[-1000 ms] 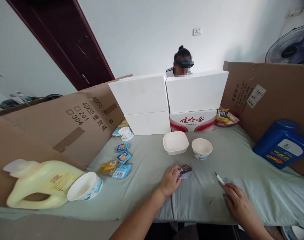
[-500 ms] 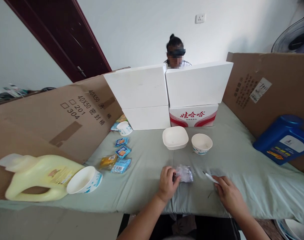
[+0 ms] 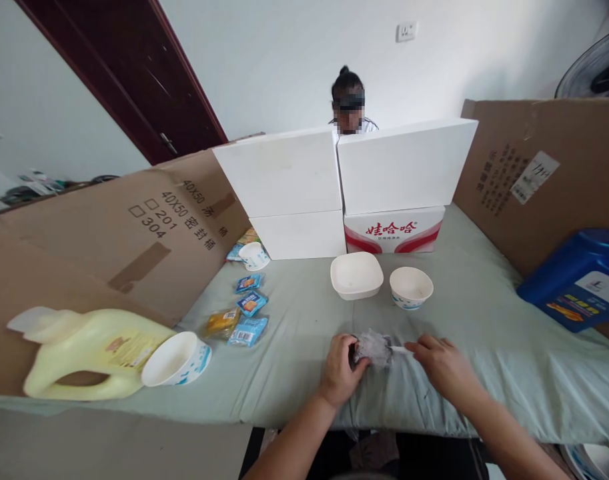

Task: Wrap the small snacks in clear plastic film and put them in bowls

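My left hand (image 3: 343, 371) is closed around the near-left side of a crumpled clear plastic packet (image 3: 374, 348) on the cloth. Something dark shows at the packet's left end, partly hidden by my fingers. In my right hand (image 3: 445, 367) is a slim white-handled tool (image 3: 400, 350), pinched between thumb and fingers. Its tip points left and meets the packet's right side; the tip itself is hidden there, so its kind is unclear. Beyond the packet stand a white rectangular bowl (image 3: 357, 288) and a round paper bowl (image 3: 411, 293) with a blue pattern.
White boxes (image 3: 284, 180) form a wall at the back, with a person (image 3: 348, 100) behind it. Cardboard panels (image 3: 149, 247) flank the table. Several snack packets (image 3: 250, 331), a tilted paper bowl (image 3: 177, 360) and a yellow jug (image 3: 91, 320) lie left; a blue bottle (image 3: 569, 287) leans right.
My right hand has moved left, bringing the white-handled tool from apart to the packet's right side. The packet looks bunched up more under my left hand. The view has shifted slightly.
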The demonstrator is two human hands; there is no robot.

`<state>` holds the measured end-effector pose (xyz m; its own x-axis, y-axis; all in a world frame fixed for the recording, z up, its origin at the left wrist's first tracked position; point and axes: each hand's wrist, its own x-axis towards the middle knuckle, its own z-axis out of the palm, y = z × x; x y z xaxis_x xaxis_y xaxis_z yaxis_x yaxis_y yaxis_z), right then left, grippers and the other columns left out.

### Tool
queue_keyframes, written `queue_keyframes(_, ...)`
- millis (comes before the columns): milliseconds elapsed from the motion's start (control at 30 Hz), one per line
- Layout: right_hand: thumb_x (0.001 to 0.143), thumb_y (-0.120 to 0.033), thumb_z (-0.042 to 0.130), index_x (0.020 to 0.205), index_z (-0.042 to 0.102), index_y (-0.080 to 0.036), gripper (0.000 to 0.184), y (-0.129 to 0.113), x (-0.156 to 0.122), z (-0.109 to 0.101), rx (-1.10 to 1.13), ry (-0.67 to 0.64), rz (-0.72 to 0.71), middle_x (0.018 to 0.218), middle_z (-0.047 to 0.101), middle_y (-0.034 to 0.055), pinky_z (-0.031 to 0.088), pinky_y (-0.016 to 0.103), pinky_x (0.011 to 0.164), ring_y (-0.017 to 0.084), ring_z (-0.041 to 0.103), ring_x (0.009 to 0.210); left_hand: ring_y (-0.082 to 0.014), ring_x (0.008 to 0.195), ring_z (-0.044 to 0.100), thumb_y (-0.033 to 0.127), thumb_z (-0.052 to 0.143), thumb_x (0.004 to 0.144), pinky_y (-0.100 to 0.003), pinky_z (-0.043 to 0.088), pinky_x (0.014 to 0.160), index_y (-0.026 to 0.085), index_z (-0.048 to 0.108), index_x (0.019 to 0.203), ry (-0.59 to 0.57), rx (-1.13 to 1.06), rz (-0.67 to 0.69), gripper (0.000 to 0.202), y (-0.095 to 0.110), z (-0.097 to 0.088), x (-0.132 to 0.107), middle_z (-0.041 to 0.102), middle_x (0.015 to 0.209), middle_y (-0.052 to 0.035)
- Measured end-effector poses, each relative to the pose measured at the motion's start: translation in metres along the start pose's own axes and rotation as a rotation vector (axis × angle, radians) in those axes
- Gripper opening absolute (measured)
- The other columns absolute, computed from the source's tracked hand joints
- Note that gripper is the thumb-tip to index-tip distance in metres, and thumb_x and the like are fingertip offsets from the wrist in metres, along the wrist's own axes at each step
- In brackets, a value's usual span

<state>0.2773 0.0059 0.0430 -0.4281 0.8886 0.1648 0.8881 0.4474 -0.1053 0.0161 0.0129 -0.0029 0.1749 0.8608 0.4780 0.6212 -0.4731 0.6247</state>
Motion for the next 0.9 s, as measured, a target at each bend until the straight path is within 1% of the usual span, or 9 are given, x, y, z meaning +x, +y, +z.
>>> queue_keyframes(67, 0.090, -0.011, 0.042, 0.111, 0.066, -0.029, 0.036, 0.023, -0.021, 0.008, 0.001, -0.007, 0.085, 0.088, 0.063, 0.0036, 0.038, 0.032, 0.072, 0.018, 0.060, 0.077, -0.0255, 0.104, 0.054, 0.033, 0.076, 0.074, -0.043, 0.049, 0.089, 0.022, 0.057, 0.111, -0.048, 0.019, 0.055, 0.044, 0.004, -0.002, 0.004, 0.055, 0.111, -0.0091)
queue_keyframes(167, 0.092, -0.017, 0.041, 0.112, 0.066, -0.028, 0.035, 0.038, -0.045, 0.019, 0.052, 0.006, 0.172, 0.089, 0.065, 0.0046, 0.042, 0.034, 0.074, 0.021, 0.060, 0.082, -0.0243, 0.101, 0.056, 0.036, 0.068, 0.080, -0.041, 0.049, 0.088, 0.022, 0.064, 0.093, -0.030, -0.052, 0.039, 0.020, 0.005, 0.000, 0.006, 0.056, 0.106, -0.0081)
queue_keyframes(267, 0.092, -0.020, 0.040, 0.113, 0.066, -0.027, 0.034, 0.036, -0.055, 0.027, 0.112, 0.066, 0.209, 0.092, 0.065, 0.0059, 0.045, 0.036, 0.078, 0.022, 0.059, 0.087, -0.0187, 0.086, 0.060, 0.036, 0.053, 0.090, -0.032, 0.051, 0.077, 0.020, 0.059, 0.089, 0.135, -0.223, -0.176, 0.017, -0.005, -0.002, 0.000, 0.059, 0.092, -0.0055)
queue_keyframes(400, 0.092, -0.029, 0.045, 0.110, 0.067, -0.024, 0.029, 0.026, -0.051, 0.027, 0.157, 0.208, 0.257, 0.104, 0.065, 0.0090, 0.046, 0.042, 0.086, 0.025, 0.057, 0.098, -0.0153, 0.069, 0.060, 0.043, 0.057, 0.086, -0.026, 0.050, 0.064, 0.020, 0.051, 0.092, 0.389, -0.354, -0.477, 0.024, -0.032, -0.023, -0.021, 0.059, 0.081, -0.0011)
queue_keyframes(533, 0.092, -0.036, 0.048, 0.121, 0.059, -0.023, 0.033, 0.002, -0.024, 0.020, 0.337, 0.293, 0.201, 0.114, 0.062, 0.0105, 0.046, 0.043, 0.092, 0.025, 0.056, 0.106, -0.0180, 0.084, 0.060, 0.035, 0.055, 0.087, -0.030, 0.051, 0.074, 0.020, 0.051, 0.097, 0.569, -0.182, -0.352, 0.019, -0.032, -0.051, -0.035, 0.058, 0.094, -0.0051)
queue_keyframes(633, 0.086, -0.039, 0.058, 0.137, 0.042, -0.021, 0.056, -0.027, 0.013, 0.017, 0.466, 0.270, 0.113, 0.128, 0.055, 0.0125, 0.043, 0.044, 0.098, 0.027, 0.051, 0.118, -0.0201, 0.096, 0.058, 0.022, 0.048, 0.090, -0.035, 0.049, 0.086, 0.021, 0.055, 0.096, 0.364, -0.003, -0.037, 0.009, -0.008, -0.057, -0.027, 0.058, 0.100, -0.0070)
queue_keyframes(700, 0.078, -0.041, 0.067, 0.143, 0.033, -0.019, 0.076, -0.045, 0.038, 0.018, 0.512, 0.209, 0.047, 0.136, 0.050, 0.0148, 0.040, 0.047, 0.101, 0.029, 0.046, 0.124, -0.0231, 0.108, 0.056, 0.019, 0.047, 0.090, -0.041, 0.046, 0.094, 0.021, 0.056, 0.107, 0.170, 0.109, 0.133, 0.019, 0.006, -0.051, -0.016, 0.059, 0.110, -0.0092)
queue_keyframes(800, 0.072, -0.036, 0.074, 0.143, 0.034, -0.017, 0.084, -0.059, 0.059, 0.019, 0.526, 0.103, -0.009, 0.129, 0.056, 0.0154, 0.039, 0.049, 0.099, 0.030, 0.051, 0.119, -0.0298, 0.121, 0.049, 0.024, 0.050, 0.090, -0.051, 0.042, 0.099, 0.017, 0.046, 0.131, 0.058, 0.297, 0.133, 0.042, 0.010, -0.037, -0.001, 0.055, 0.126, -0.0154)
queue_keyframes(900, 0.082, -0.020, 0.059, 0.133, 0.048, -0.018, 0.052, -0.055, 0.052, 0.015, 0.530, 0.092, -0.031, 0.105, 0.066, 0.0095, 0.043, 0.044, 0.091, 0.024, 0.059, 0.099, -0.0283, 0.103, 0.057, 0.024, 0.050, 0.090, -0.049, 0.049, 0.088, 0.017, 0.055, 0.123, 0.043, 0.375, 0.047, 0.034, -0.002, -0.032, 0.002, 0.063, 0.106, -0.0125)
